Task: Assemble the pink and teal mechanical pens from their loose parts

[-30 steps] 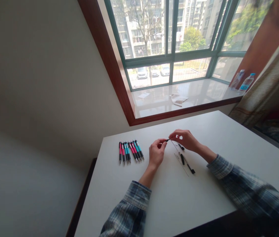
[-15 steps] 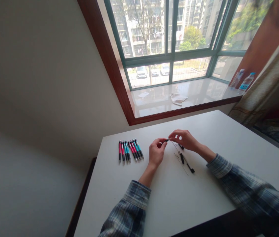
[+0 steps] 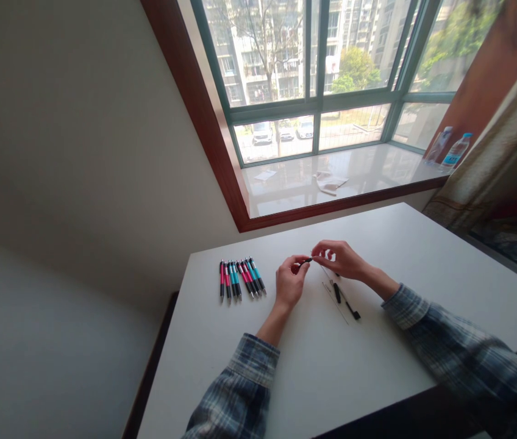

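Observation:
My left hand point(image 3: 289, 284) is closed in a pinch on a short black pen part point(image 3: 305, 261), held just above the table. My right hand point(image 3: 341, 258) pinches at the far end of that part, thumb and forefinger together; anything between those fingertips is too small to make out. Loose pen pieces lie below and between the hands: a black grip sleeve point(image 3: 336, 293), a black piece with a clip-like end point(image 3: 355, 314) and thin ink refills point(image 3: 335, 302). Another dark piece is partly hidden under my right hand.
Several red and blue pens point(image 3: 242, 280) lie in a row left of my hands on the white table point(image 3: 331, 378). Behind the table, a windowsill point(image 3: 286, 198) holds a crumpled cloth or paper point(image 3: 330, 182) and two plastic bottles point(image 3: 456, 151). A curtain point(image 3: 482, 158) hangs at the right.
My right hand has shifted very slightly and covers more of the dark piece beneath it. Both hands keep their pinch; the loose pieces lie as before.

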A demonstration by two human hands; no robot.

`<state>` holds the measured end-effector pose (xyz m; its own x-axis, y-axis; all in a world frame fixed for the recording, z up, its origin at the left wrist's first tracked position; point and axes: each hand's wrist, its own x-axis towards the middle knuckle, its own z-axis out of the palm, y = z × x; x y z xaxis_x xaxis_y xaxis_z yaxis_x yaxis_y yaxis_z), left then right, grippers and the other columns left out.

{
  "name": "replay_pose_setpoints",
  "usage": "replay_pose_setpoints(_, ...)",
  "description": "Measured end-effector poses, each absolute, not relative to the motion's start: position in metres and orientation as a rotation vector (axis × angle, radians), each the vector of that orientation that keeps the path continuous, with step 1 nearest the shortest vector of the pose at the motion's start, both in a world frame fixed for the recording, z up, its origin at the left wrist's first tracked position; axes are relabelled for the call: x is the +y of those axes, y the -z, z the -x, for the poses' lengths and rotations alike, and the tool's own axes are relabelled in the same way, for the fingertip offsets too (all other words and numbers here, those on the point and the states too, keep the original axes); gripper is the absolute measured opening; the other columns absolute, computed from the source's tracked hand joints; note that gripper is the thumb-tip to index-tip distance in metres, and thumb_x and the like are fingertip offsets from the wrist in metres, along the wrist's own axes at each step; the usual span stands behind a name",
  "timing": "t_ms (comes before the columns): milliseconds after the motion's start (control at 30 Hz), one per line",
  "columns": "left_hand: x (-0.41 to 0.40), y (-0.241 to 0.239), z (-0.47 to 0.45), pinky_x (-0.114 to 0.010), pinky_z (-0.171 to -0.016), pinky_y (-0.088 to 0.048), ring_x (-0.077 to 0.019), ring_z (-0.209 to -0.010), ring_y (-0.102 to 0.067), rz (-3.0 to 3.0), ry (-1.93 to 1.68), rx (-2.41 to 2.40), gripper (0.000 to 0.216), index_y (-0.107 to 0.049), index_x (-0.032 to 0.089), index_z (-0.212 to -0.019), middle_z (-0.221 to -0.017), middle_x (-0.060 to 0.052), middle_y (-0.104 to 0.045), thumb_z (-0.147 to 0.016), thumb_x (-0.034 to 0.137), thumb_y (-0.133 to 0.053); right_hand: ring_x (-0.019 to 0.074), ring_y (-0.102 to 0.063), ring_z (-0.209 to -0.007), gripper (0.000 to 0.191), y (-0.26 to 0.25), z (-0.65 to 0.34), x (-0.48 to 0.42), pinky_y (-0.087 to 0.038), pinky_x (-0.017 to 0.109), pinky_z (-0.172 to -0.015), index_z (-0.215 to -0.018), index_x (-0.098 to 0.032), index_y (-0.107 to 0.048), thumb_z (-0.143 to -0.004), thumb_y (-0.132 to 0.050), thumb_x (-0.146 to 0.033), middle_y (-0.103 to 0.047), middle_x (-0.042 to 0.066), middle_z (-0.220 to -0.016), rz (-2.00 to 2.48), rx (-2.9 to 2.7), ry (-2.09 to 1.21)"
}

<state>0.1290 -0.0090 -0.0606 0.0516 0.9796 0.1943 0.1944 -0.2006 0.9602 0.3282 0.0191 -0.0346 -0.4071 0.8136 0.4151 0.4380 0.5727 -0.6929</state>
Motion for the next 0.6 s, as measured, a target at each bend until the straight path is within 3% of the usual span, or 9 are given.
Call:
replay_pose_setpoints(133, -0.009, 0.061, -0.129, -0.028, -0.073, -0.054, -0.0158, -0.076, -0.067, -1.535, -1.228, 1.229, 0.019, -0.078, 0.021, -0.101, -0.097, -0.006, -0.078, -0.088, 0.033, -0.071, 0.0168, -0.064, -0.071, 0.025, 0.034, -0.329, 0.018, -0.053, 0.03, -0.065, -0.087, -0.021, -0.073, -0.097, -0.063, -0.042, -0.073, 0.005, -0.084, 1.042, -2.074, -0.6)
replay_pose_setpoints(300, -0.009, 0.062, -0.129, -0.029, -0.073, -0.054, -0.0162, -0.076, -0.068, -1.542, -1.221, 1.218, 0.02, -0.078, 0.021, -0.102, -0.098, -0.006, -0.078, -0.088, 0.033, -0.071, 0.0192, -0.065, -0.082, 0.019, 0.032, -0.33, 0.019, -0.055, 0.032, -0.072, -0.095, -0.022, -0.073, -0.095, -0.066, -0.04, -0.073, 0.007, -0.095, 0.976, -2.083, -0.597)
replay_pose_setpoints(467, -0.01, 0.062, -0.131, -0.028, -0.07, -0.053, -0.0155, -0.073, -0.065, -1.571, -1.205, 1.239, 0.02, -0.078, 0.022, -0.101, -0.097, -0.005, -0.078, -0.088, 0.035, -0.071, 0.0187, -0.063, -0.076, 0.028, 0.034, -0.333, 0.02, -0.053, 0.033, -0.071, -0.088, -0.021, -0.074, -0.1, -0.06, -0.043, -0.072, 0.007, -0.09, 1.047, -2.123, -0.551)
replay_pose_setpoints(600, -0.01, 0.061, -0.133, -0.028, -0.069, -0.052, -0.0154, -0.073, -0.064, -1.607, -1.203, 1.224, 0.018, -0.079, 0.022, -0.1, -0.1, -0.005, -0.078, -0.088, 0.034, -0.071, 0.0228, -0.063, -0.087, 0.018, 0.032, -0.338, 0.008, -0.053, 0.037, -0.077, -0.1, -0.024, -0.074, -0.098, -0.065, -0.04, -0.073, 0.008, -0.096, 1.042, -2.168, -0.43)
